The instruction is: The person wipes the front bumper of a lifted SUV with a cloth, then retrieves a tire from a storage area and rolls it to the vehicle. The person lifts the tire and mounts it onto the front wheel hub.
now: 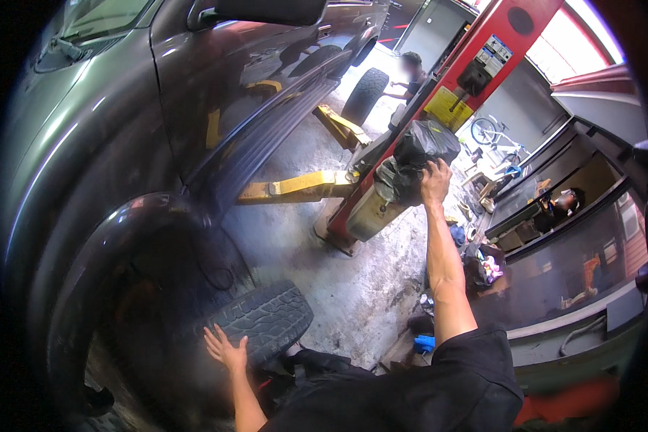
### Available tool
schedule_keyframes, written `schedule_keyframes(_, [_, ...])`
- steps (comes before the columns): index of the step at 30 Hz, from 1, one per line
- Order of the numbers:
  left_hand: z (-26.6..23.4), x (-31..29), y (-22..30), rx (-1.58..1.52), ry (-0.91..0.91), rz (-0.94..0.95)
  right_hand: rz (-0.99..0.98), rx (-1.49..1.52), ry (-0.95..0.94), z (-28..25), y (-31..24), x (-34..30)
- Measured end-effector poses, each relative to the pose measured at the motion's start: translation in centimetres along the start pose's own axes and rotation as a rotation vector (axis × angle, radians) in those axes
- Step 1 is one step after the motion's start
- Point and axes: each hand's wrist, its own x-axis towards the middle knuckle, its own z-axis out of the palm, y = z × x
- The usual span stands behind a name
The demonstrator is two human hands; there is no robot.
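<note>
My right arm reaches forward, and my right hand has its fingers bent around the edge of a box wrapped in black plastic. That box is mounted on a red lift post, above a pale tank. Low on the left, my left hand is open with spread fingers beside a knobbly-treaded tire. The palm faces down; whether it touches the rubber I cannot tell. The tire is at the dark wheel arch of a grey vehicle.
Yellow lift arms extend from the post beneath the vehicle. Farther back, a person crouches by another tire. On the right are a bicycle, scattered items and a dark-framed window with a person visible in it.
</note>
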Motion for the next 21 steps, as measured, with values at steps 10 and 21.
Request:
schedule_keyframes(10, [1.5, -0.6, 0.3, 0.117, 0.031, 0.057, -0.002, 0.190, 0.184, 1.3, 1.6, 0.7])
schedule_keyframes(21, [2.8, 0.6, -1.7, 0.188, -0.062, 0.011, 0.037, 0.288, 0.108, 0.6, 3.5, 1.4])
